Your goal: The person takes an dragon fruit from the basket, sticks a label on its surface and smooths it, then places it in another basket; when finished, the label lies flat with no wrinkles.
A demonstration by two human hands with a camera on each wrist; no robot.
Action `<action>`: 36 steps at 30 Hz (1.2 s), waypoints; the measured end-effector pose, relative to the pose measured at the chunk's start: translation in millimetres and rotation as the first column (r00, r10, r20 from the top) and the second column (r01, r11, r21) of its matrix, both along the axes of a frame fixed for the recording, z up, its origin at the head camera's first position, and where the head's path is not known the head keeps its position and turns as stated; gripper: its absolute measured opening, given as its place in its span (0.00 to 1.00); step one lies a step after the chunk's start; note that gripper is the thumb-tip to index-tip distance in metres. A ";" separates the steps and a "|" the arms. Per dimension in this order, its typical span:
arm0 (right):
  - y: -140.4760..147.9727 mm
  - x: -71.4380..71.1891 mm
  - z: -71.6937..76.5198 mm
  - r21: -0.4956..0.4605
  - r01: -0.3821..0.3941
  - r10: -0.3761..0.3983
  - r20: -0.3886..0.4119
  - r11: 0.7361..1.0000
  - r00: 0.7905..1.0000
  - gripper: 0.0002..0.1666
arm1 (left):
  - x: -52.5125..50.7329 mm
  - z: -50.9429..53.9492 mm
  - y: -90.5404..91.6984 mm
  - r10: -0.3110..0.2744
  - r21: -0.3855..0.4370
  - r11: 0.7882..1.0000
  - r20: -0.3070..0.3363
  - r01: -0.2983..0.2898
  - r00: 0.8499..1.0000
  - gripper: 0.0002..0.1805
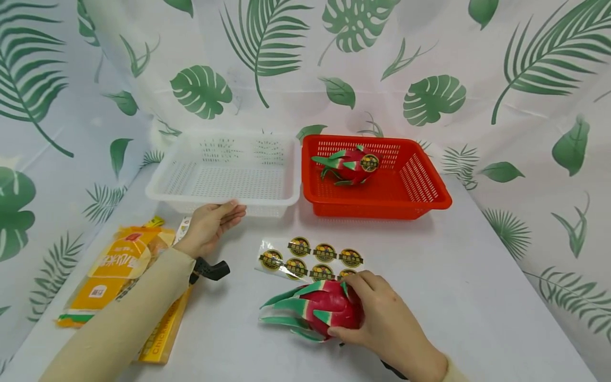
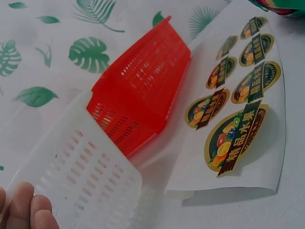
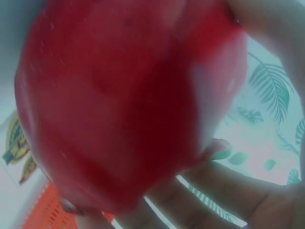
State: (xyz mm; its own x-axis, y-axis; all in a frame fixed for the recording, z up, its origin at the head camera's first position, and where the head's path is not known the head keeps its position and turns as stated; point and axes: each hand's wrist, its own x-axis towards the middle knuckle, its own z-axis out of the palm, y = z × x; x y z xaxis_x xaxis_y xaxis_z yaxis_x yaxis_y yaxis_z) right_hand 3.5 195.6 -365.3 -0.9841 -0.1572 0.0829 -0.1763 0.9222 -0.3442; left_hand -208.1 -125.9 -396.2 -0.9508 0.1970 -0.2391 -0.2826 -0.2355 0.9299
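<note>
My right hand (image 1: pixel 389 313) grips a red dragon fruit (image 1: pixel 329 307) with green scales at the front of the table. In the right wrist view, the thumb and fingers curl round the dragon fruit (image 3: pixel 114 105), which fills much of the picture. My left hand (image 1: pixel 207 225) is at the front rim of a white plastic basket (image 1: pixel 281 201), thumb along the rim and fingers against the outer wall. Just behind the held fruit lies a clear sheet of round gold-and-black stickers (image 1: pixel 296 260); the fruit partly covers its front edge.
A red basket (image 1: pixel 372 209) stands right beside the white one, with another dragon fruit (image 1: pixel 350 165) bearing a round sticker inside. To the left, partly behind my left forearm, lie an orange food packet (image 1: pixel 114 260) and a yellow package (image 1: pixel 162 339). Leaf-patterned cloth (image 1: pixel 286 79) hangs behind.
</note>
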 end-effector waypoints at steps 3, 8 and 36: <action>-1.7 -0.6 -0.8 -0.001 -0.004 0.004 0.026 1.000 1.000 0.51 | -0.5 -0.9 0.2 0.006 -0.002 1.000 -0.001 -0.006 1.000 0.09; -2.1 -2.1 -2.2 0.041 -0.025 0.025 -0.002 0.999 1.000 0.51 | -0.8 -2.4 0.2 0.008 -0.002 1.000 0.009 -0.008 1.000 0.06; 43.8 -92.4 -14.4 -0.406 -0.062 0.081 0.030 0.912 0.996 0.18 | 7.6 -20.2 59.0 -0.632 -0.875 0.465 -0.219 0.138 0.744 0.16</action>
